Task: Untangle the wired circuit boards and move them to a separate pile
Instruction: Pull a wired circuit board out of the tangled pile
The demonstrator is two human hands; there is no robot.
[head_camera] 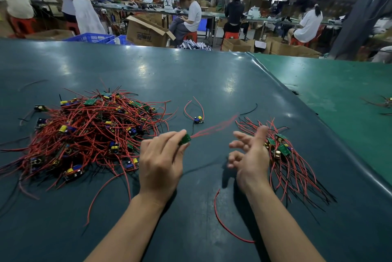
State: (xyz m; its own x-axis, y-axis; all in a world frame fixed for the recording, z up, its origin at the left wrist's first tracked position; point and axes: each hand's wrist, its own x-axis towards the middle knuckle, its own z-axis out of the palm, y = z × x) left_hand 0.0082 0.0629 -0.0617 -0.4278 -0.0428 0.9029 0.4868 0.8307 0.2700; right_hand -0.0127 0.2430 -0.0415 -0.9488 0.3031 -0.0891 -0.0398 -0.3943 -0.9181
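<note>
Two piles of wired circuit boards sat on the dark green table mat (191, 75). Big tangled pile (84, 132) at ~9 o'clock from the hands: red + black leads knotted together, green PCBs w/ yellow and blue components mixed in. Sorted pile (284, 155) at ~3 o'clock, just beside the right hand, boards grouped at the top, leads fanned out toward 5 o'clock.

Left hand (161, 162) was near frame center, fingers curled, pinching a small green board (185, 139) between thumb and fingertips. Board was lifted off the mat; its red leads (214, 127) streamed toward 2 o'clock, motion-blurred, so exact count can't be told.

Right hand (251, 155) held nothing: fingers spread and loose, palm facing the left hand, gap between the two hands. It overlapped the near edge of the sorted pile in view; contact w/ it can't be confirmed.

One lone board (198, 120) w/ blue + yellow parts lay at ~12 o'clock of the left hand, apart from both piles, red leads looping up. Loose red wire (222, 223) curved on the mat between the forearms, at 6 o'clock. Short black wire scrap (249, 110) at ~1 o'clock.

Background, 12 o'clock: workers seated on red stools at long benches, open cardboard box (146, 32), blue crates (93, 38). Lighter green mat (339, 83) at 2–3 o'clock w/ another small wire bundle (385, 102) at its edge.
</note>
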